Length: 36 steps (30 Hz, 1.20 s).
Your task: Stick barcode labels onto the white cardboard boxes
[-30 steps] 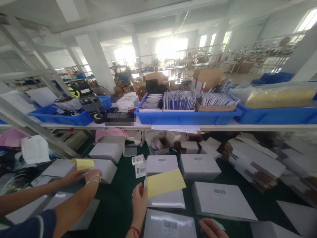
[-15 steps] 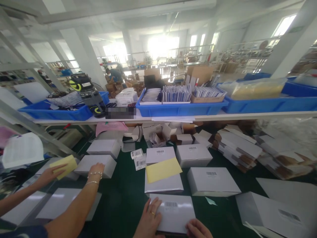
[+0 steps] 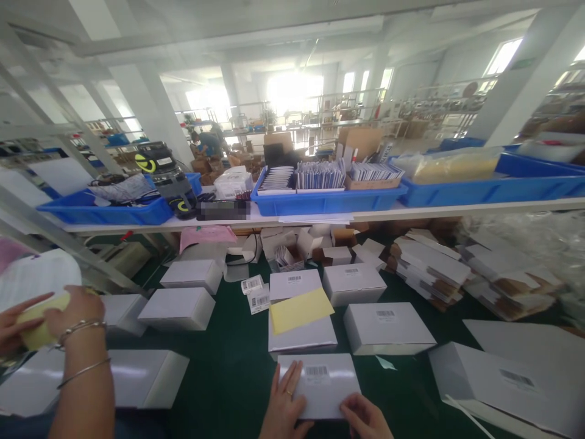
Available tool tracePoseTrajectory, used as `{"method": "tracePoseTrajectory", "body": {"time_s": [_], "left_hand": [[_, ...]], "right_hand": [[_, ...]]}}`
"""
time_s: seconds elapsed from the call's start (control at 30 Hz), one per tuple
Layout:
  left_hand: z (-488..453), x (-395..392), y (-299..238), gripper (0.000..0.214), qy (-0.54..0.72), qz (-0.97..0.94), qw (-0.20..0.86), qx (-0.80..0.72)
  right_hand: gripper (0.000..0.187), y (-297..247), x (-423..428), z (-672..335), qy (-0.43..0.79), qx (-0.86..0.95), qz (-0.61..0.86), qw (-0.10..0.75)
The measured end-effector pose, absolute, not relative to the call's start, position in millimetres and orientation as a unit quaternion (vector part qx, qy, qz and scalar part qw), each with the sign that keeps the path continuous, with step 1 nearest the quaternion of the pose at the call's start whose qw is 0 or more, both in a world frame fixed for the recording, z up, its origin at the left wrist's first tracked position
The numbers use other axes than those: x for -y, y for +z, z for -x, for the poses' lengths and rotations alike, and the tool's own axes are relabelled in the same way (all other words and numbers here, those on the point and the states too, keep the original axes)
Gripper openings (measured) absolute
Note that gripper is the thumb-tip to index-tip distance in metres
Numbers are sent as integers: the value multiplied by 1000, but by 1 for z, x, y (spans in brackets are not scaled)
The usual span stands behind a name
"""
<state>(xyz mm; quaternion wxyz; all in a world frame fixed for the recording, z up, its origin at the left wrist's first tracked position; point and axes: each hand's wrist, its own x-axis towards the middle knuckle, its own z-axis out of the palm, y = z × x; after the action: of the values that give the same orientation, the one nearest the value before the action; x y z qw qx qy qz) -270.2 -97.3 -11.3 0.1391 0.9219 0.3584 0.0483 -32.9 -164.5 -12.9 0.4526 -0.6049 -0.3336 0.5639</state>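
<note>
A white box with a barcode label (image 3: 322, 385) lies nearest me on the green table (image 3: 228, 372). My left hand (image 3: 284, 403), wearing a ring, grips its left edge. My right hand (image 3: 365, 419) holds its lower right corner. Just beyond it a yellow sheet (image 3: 299, 310) lies on another white box (image 3: 304, 336). Further labelled white boxes (image 3: 387, 327) sit around these.
At the left a co-worker's hands with bracelets (image 3: 68, 317) hold a yellow sheet (image 3: 36, 332) above plain white boxes (image 3: 176, 308). Stacks of flat cartons (image 3: 429, 268) lie at the right. A shelf carries blue trays (image 3: 326, 198) of cards. Label strips (image 3: 256, 292) lie mid-table.
My left hand let go of the yellow sheet, which now lies on a box. Both my hands moved onto the nearest labelled box. The co-worker's hands drew back left with their yellow sheet.
</note>
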Motion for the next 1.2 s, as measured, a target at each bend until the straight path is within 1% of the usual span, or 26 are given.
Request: {"method": "tracePoseTrajectory", "body": {"time_s": [0.07, 0.1, 0.2, 0.27, 0.43, 0.57, 0.7, 0.83, 0.97, 1.1, 1.2], "left_hand": [[267, 101, -10, 19, 54, -923, 133, -358], [265, 102, -11, 21, 59, -921, 135, -361], [258, 102, -21, 35, 83, -913, 146, -372], [255, 102, -26, 41, 99, -912, 147, -369], [253, 102, -22, 32, 101, -922, 154, -340], [253, 103, -17, 31, 78, -913, 194, -350], [253, 102, -21, 34, 72, -915, 188, -349], [253, 102, -26, 34, 71, -918, 180, -345], [253, 101, -26, 33, 71, -917, 181, -348], [253, 101, -26, 35, 63, -918, 183, -346], [253, 101, -29, 32, 60, -918, 180, -348]], "right_hand": [[30, -8, 161, 33, 540, 382, 612, 434], [24, -6, 159, 34, 528, 405, 613, 425], [11, -7, 153, 40, 504, 455, 614, 402], [12, -12, 148, 44, 506, 462, 615, 389], [22, -24, 143, 46, 525, 464, 621, 353], [13, -20, 145, 45, 495, 515, 634, 296], [1, -6, 146, 53, 442, 558, 662, 233], [10, 8, 143, 65, 387, 581, 693, 181], [16, 14, 139, 70, 353, 595, 708, 141], [15, 16, 137, 70, 346, 598, 714, 117], [14, 18, 138, 71, 348, 603, 710, 108]]}}
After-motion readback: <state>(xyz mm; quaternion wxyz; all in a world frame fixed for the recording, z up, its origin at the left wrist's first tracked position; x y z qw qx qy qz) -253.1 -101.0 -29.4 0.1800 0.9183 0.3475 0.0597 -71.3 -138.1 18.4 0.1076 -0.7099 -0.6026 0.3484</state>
